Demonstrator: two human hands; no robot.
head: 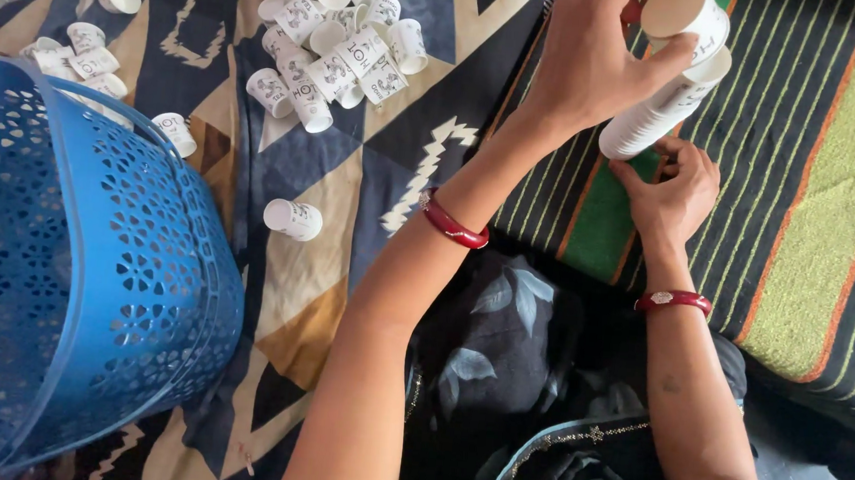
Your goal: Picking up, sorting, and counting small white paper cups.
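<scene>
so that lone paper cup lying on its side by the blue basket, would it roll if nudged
Probably: the lone paper cup lies on its side, round-walled, so it would likely curve rather than run straight. It looks thin and light, easy to crush. The patterned cloth beneath may slow it.

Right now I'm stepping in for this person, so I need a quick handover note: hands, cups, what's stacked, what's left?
Left hand sets a single paper cup on top of the cup stack.
Right hand grips the stack's lower end over the striped mat.
Done: one long stack built.
Left: loose cups scattered on the patterned cloth, beyond the blue basket.
</scene>
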